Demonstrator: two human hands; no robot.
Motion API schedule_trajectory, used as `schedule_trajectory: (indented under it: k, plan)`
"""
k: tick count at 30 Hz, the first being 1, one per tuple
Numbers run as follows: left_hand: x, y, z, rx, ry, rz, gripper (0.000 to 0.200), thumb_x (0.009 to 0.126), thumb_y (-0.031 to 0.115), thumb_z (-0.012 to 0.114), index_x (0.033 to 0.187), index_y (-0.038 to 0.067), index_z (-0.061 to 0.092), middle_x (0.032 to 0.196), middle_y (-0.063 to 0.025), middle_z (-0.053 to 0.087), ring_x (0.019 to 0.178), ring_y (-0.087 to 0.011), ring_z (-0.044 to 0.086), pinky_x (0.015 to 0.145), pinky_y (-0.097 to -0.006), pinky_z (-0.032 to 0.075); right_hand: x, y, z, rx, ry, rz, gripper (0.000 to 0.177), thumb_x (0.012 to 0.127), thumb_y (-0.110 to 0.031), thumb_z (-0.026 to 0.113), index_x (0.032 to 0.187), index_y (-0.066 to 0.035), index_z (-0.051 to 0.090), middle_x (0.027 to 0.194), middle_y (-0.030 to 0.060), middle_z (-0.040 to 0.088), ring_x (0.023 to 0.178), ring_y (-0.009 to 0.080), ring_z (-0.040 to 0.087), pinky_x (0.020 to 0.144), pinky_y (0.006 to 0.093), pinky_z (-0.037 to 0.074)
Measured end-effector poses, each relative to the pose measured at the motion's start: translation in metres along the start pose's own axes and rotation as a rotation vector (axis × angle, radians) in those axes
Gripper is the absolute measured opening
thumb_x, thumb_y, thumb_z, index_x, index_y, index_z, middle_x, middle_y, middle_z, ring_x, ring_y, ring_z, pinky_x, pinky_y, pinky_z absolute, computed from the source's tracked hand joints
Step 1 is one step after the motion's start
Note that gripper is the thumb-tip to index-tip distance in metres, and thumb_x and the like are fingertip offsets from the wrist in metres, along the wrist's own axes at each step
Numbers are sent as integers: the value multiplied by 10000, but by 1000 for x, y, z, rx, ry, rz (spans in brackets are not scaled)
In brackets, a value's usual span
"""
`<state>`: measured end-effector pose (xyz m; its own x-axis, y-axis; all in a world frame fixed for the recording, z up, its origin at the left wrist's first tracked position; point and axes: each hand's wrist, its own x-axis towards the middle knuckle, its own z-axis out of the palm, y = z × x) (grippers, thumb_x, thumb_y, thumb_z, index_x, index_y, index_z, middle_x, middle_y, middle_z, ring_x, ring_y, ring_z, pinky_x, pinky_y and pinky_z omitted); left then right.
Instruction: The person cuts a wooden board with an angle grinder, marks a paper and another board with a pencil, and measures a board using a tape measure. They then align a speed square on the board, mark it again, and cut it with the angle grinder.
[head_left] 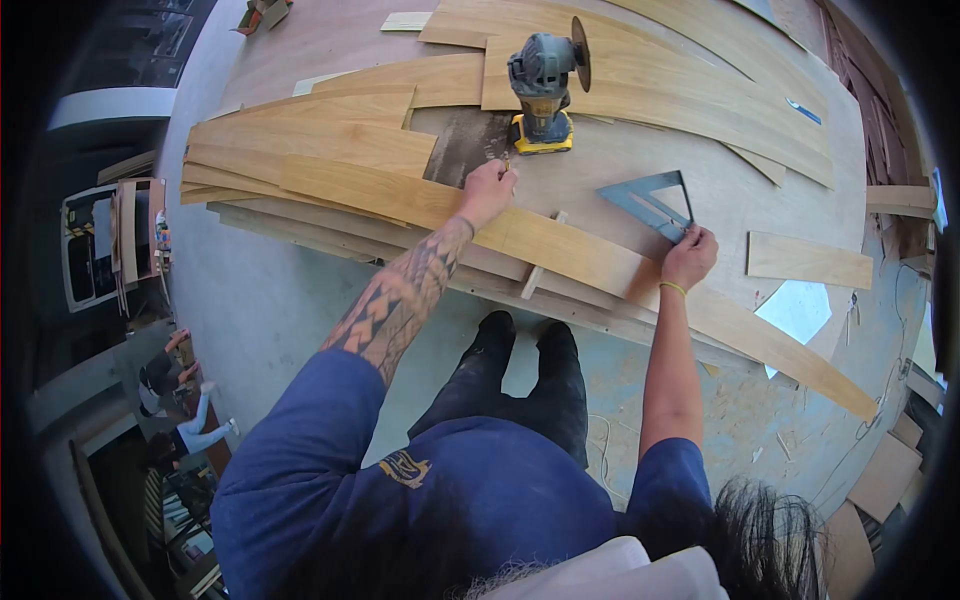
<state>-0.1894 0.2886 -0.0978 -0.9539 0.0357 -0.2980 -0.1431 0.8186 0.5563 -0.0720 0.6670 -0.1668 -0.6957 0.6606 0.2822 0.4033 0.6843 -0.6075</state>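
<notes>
A woodworking shop: wood planks [560, 250], a trim router [542, 92] and a square [652, 203].

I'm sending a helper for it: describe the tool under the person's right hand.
On the big plywood worktable, look right of the yellow-based router. The square lies touching the right hand: the only blue-grey metal triangle among tan wood strips.
</notes>
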Motion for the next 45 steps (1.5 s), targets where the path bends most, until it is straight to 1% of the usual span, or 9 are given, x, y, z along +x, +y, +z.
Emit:
schedule_trajectory:
  k: [7, 9, 16, 19, 21, 26, 32, 38, 45]
  plan:
    - [47, -7, 36, 183, -91, -347, 396, 1001, 392, 664, 1182, 48, 735, 1234, -251, 750, 1185, -436, 720, 1010, -527, 581, 23, 18, 9, 106, -55, 141, 236, 1075, -105, 582, 1256, 4, 687, 1100, 225, 680, 1052, 399, 659, 944, 505, 511]
    - [20, 22, 33, 265, -102, 16, 404, 1010, 390, 650, 1158, 22, 729, 1104, -278, 762, 1067, -455, 736, 961, -544, 582, 31, 17, 7, 94, -61, 98, 267, 1066, -83, 587, 1303, 0, 679, 1133, 231, 672, 1065, 390, 652, 958, 493, 511]
    - [25, 74, 68, 160, -234, 278, 453, 994, 459, 717, 1201, 56, 703, 1022, -236, 774, 980, -440, 752, 868, -529, 583, 48, 47, 9, -32, 87, 138, 389, 1059, -186, 637, 1412, -24, 626, 1277, 233, 652, 1212, 407, 595, 1062, 517, 461]
    - [27, 75, 55, -108, 43, -9, 522, 936, 468, 804, 1220, 47, 683, 1041, -197, 782, 1000, -367, 766, 856, -494, 576, 28, 27, -9, -123, 156, -64, 525, 1017, -272, 693, 1472, -35, 584, 1418, 255, 588, 1363, 450, 499, 1157, 595, 369]
    - [34, 68, 49, -115, 762, 162, 570, 847, 358, 918, 1230, 28, 655, 1142, -155, 775, 1109, -304, 737, 965, -438, 563, -8, 8, -7, 19, -70, -293, 531, 991, -257, 706, 1466, -52, 586, 1444, 261, 562, 1397, 459, 479, 1166, 603, 359]
    - [74, 97, 17, -544, 448, 233, 660, 776, 289, 982, 1268, 18, 636, 1193, -127, 772, 1099, -233, 741, 993, -394, 569, -112, -82, -5, 51, -702, -414, 806, 923, -545, 750, 1562, -115, 515, 1613, 246, 431, 1532, 431, 362, 1267, 733, 144]
    - [61, 117, -26, -745, 349, 301, 524, 815, 137, 933, 1229, 26, 632, 1138, -64, 760, 998, -150, 722, 903, -306, 590, -118, -96, -5, -136, -747, -487, 1071, 838, -716, 764, 1676, -171, 382, 1740, 158, 311, 1568, 389, 315, 1255, 765, 71]
    - [-67, 113, -99, -1102, 338, 306, 390, 878, 89, 875, 1154, 32, 605, 928, -26, 680, 809, -125, 683, 723, -279, 582, -100, -88, -16, -137, -947, -509, 1129, 709, -501, 932, 1639, -163, 386, 1628, 117, 423, 1527, 370, 370, 1272, 732, 128]
    - [-192, 32, -76, -931, 208, -87, 313, 914, 64, 781, 1174, 31, 610, 852, -31, 658, 637, -141, 660, 586, -299, 556, -94, -82, -23, -168, -900, -474, 1068, 667, -376, 964, 1575, -164, 442, 1601, 124, 424, 1529, 352, 377, 1297, 668, 173]
